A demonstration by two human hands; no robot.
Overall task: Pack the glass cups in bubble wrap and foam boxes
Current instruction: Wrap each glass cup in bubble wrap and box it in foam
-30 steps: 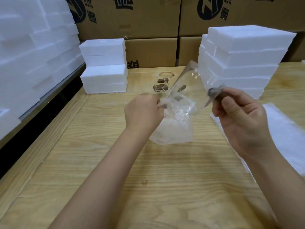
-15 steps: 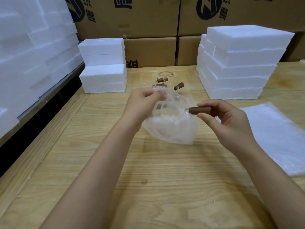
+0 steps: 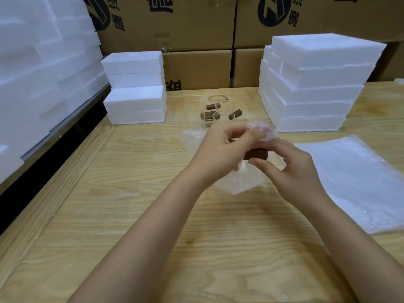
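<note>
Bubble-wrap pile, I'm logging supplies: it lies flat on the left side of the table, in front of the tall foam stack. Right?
Not left: the head view shows the bubble-wrap pile flat on the right side of the table, in front of the tall foam stack.

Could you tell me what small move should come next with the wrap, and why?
Probably fold the bubble wrap edge pinched by the left hand down over the brown handle, because that handle, held by the right hand, shows bare outside the wrap.

Cardboard boxes (image 3: 196,68) behind the desk's (image 3: 131,215) far edge bear dark printed characters and round logos, cropped and unreadable.
</note>
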